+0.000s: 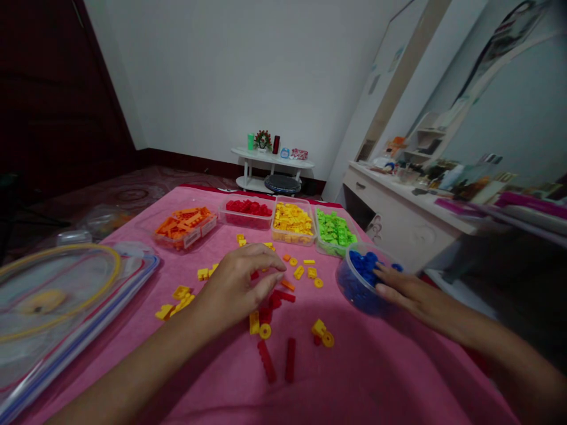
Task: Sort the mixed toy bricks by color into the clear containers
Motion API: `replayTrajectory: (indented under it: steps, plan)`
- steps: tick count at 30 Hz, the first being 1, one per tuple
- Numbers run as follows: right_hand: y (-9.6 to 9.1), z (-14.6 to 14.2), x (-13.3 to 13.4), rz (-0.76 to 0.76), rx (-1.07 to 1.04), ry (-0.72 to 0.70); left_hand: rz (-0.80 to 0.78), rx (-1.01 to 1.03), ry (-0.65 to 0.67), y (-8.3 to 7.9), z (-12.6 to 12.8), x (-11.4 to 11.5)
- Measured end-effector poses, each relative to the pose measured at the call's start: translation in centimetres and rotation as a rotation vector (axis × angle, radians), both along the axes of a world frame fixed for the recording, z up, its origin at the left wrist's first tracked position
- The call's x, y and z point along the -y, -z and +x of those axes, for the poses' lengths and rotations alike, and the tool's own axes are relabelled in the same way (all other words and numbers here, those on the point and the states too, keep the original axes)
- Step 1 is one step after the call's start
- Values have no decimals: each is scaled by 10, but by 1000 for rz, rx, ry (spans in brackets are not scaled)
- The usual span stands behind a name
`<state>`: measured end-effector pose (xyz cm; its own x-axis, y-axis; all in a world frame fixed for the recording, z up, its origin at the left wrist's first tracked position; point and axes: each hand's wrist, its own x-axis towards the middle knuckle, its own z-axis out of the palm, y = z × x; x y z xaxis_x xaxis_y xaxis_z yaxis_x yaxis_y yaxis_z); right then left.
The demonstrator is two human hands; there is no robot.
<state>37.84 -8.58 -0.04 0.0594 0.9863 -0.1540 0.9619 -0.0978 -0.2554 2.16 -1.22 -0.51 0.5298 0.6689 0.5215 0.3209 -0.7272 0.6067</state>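
My left hand (245,277) hovers over red bricks (268,310) in the middle of the pink-covered table, fingers bent and a gap showing above the thumb. I see nothing held in it. On the right, my right hand (401,289) reaches over the rim of a round clear tub (343,283) of blue bricks (365,265). Its fingers and thumb are apart, the tips at the blue bricks. Two long red bricks (290,360) lie near me. Yellow bricks (179,301) are scattered left of my left hand, and small yellow pieces (312,273) lie between my hands.
Along the back stand clear boxes of orange bricks (183,224), red bricks (248,208), yellow bricks (292,219) and green bricks (334,229). Stacked clear lids (66,313) rest at the left edge. A white dresser (398,212) stands beyond the table on the right.
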Motion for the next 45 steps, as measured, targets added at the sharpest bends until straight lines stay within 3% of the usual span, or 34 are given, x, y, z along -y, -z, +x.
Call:
replayTrajectory:
  steps: [3, 7, 10, 13, 20, 23, 27, 30, 34, 40, 45]
  plan:
    - [-11, -10, 1, 104, 9, -25, 0, -21, 1, 2, 0, -4]
    - [-23, -54, 2, 313, -75, -120, -43, -140, -9, 13, -5, -13]
    - [-16, -95, 6, 164, -129, -246, -115, -246, -22, 25, -11, -22]
    - [2, -128, 11, 53, -162, -281, -206, -329, -2, 33, -16, -28]
    - [39, -171, 17, -74, -312, -654, -361, -465, 61, 38, -22, -34]
    - [39, -171, 8, -76, -244, -572, -286, -495, 101, 44, -23, -34]
    - [23, -165, -27, 24, -35, -434, -233, -535, 220, 48, -22, -30]
    - [15, -171, -52, 22, 109, -406, -249, -584, 182, 48, -21, -27]
    - [22, -187, -64, -48, 239, -381, -290, -616, 83, 46, -21, -25]
    - [40, -172, -70, 80, 134, -343, -327, -502, -29, 39, -10, -14]
    - [39, -161, -77, 153, -217, -256, -260, -553, -52, 34, 2, 5]
